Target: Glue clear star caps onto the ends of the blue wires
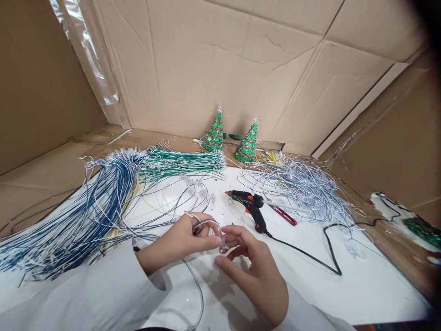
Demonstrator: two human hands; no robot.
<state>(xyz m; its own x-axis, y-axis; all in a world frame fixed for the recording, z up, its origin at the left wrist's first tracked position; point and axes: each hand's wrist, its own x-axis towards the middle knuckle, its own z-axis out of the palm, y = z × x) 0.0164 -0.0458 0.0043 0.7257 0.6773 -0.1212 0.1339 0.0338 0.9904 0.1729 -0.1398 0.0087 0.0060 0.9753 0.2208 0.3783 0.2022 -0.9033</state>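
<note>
My left hand [188,239] pinches a thin blue-and-white wire [199,280] with a small clear plastic piece [223,248] at its end. The wire loops over the fingers and trails down onto the white tabletop [365,294]. My right hand [253,269] is just to the right of the clear piece, thumb and fingers apart around it. Whether a fingertip touches the piece is hard to see. Beyond the hands, a black glue gun [253,211] with an orange tip lies on its side.
Bundles of blue-and-white wires [117,197] and green wires [186,161] lie left and behind. Tangled wires with clear pieces [306,186] and a red-handled tool [284,214] are right. Two small Christmas trees [246,145] stand before a cardboard wall [220,59]. A black cord [303,255] crosses the right side.
</note>
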